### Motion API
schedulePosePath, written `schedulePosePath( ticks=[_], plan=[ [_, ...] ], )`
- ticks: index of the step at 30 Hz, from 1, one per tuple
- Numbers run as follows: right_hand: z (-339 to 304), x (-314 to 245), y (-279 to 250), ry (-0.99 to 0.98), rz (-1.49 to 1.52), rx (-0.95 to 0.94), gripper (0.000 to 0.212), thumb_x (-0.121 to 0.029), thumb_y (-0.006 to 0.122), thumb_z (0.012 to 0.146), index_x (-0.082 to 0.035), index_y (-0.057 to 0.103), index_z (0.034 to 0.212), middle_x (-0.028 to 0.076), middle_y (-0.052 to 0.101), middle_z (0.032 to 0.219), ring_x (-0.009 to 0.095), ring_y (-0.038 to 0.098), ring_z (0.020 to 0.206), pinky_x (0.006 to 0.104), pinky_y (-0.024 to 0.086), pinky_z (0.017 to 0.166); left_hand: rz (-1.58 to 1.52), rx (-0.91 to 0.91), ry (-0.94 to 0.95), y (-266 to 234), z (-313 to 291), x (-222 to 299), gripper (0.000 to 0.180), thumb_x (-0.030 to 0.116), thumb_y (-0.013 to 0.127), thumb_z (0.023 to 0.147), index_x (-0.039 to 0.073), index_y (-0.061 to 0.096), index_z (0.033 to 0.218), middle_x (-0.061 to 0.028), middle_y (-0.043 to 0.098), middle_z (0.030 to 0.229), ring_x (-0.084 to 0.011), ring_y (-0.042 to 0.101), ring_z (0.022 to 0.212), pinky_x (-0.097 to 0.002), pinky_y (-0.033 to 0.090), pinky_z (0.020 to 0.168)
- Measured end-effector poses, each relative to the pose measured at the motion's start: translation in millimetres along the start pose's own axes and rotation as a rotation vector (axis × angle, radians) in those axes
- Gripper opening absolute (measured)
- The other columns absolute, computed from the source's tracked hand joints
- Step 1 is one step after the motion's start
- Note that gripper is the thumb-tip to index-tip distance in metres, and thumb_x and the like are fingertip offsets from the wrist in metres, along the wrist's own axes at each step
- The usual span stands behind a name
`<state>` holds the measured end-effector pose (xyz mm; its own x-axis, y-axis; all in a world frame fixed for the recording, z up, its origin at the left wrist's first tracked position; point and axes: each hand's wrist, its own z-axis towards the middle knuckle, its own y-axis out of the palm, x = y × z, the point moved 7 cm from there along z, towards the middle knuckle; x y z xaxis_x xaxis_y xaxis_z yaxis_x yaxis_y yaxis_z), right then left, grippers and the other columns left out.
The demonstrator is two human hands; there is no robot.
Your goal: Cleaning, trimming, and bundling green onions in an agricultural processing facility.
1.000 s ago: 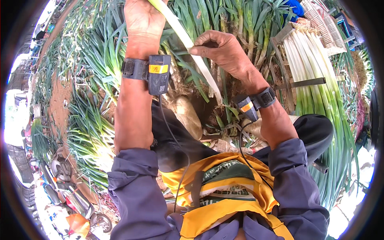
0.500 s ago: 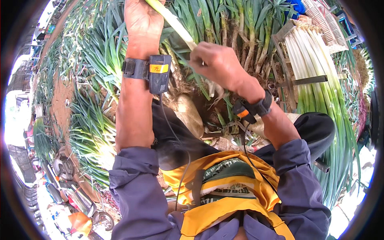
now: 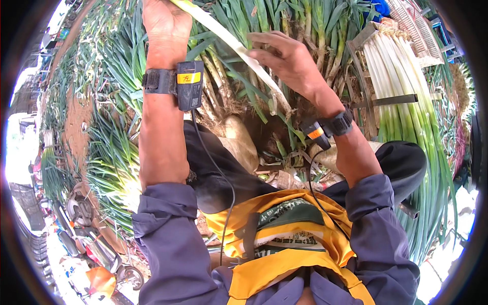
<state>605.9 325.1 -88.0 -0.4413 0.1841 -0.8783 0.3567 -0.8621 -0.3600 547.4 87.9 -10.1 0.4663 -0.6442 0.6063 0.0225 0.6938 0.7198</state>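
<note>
My left hand (image 3: 166, 21), partly cut off by the top edge, has its fingers curled round the upper part of a long green onion (image 3: 235, 43). The stalk slants down to the right, its white shaft ending in roots above the ground. Alongside that shaft is my right hand (image 3: 287, 61), fingers stretched out and apart; its fingertips are near the stalk, and whether they touch it I cannot tell. Unpeeled green onions (image 3: 317, 43) with soil on their roots lie in a heap just beyond my hands.
On the right, a bundle of cleaned white-stemmed green onions (image 3: 394, 71) rests in a frame with a dark strap (image 3: 389, 101). More leafy onions (image 3: 114, 173) spread out on the left. Behind the bundle is a pale woven basket (image 3: 414, 30). A motorbike (image 3: 109, 254) stands at lower left.
My left hand has shifted left with the green onion. The right hand has gone from closed around the shaft to spread fingers, and the root end now shows.
</note>
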Motion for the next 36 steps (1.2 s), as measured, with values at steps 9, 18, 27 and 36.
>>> schedulePosePath(
  ticks=[9, 18, 27, 36],
  plan=[
    [26.6, -16.6, 16.5, -0.050, -0.171, -0.125, 0.019, -0.021, 0.073, 0.093, -0.003, 0.070, 0.099, 0.007, 0.068, 0.081, 0.012, 0.060, 0.071, 0.0299, 0.051, 0.066, 0.001, -0.026, 0.029, 2.7, -0.8, -0.8, 0.023, 0.030, 0.054, 0.106, 0.007, 0.053, 0.112, -0.0029, 0.049, 0.084, -0.0131, 0.050, 0.072, -0.0274, 0.050, 0.062],
    [6.0, -27.0, 7.8, -0.347, -0.330, 0.074, 0.012, -0.011, 0.073, 0.088, -0.004, 0.066, 0.094, 0.010, 0.065, 0.086, 0.028, 0.061, 0.069, 0.0341, 0.051, 0.066, 0.086, 0.113, 0.090, -3.6, -7.7, -6.6, 0.018, 0.023, 0.056, 0.105, 0.007, 0.054, 0.112, -0.0034, 0.048, 0.085, -0.0151, 0.051, 0.069, -0.0288, 0.050, 0.063],
    [-20.1, -19.8, -0.8, -0.184, -0.073, 0.046, 0.011, -0.007, 0.068, 0.090, -0.005, 0.061, 0.098, 0.010, 0.065, 0.087, 0.023, 0.068, 0.068, 0.0334, 0.054, 0.065, 0.146, 0.175, 0.162, -29.9, 10.5, 7.2, 0.013, 0.016, 0.058, 0.102, 0.007, 0.055, 0.112, -0.0018, 0.054, 0.084, -0.0161, 0.054, 0.072, -0.0306, 0.050, 0.065],
    [-110.6, 84.1, 27.6, 0.334, -0.124, -0.235, 0.017, -0.012, 0.068, 0.091, 0.001, 0.060, 0.097, 0.016, 0.069, 0.080, 0.024, 0.072, 0.075, 0.0370, 0.055, 0.068, 0.208, 0.221, 0.279, -36.4, -2.1, 43.5, 0.015, 0.017, 0.059, 0.101, 0.011, 0.056, 0.115, -0.0018, 0.055, 0.090, -0.0164, 0.055, 0.075, -0.0321, 0.050, 0.066]
  ],
)
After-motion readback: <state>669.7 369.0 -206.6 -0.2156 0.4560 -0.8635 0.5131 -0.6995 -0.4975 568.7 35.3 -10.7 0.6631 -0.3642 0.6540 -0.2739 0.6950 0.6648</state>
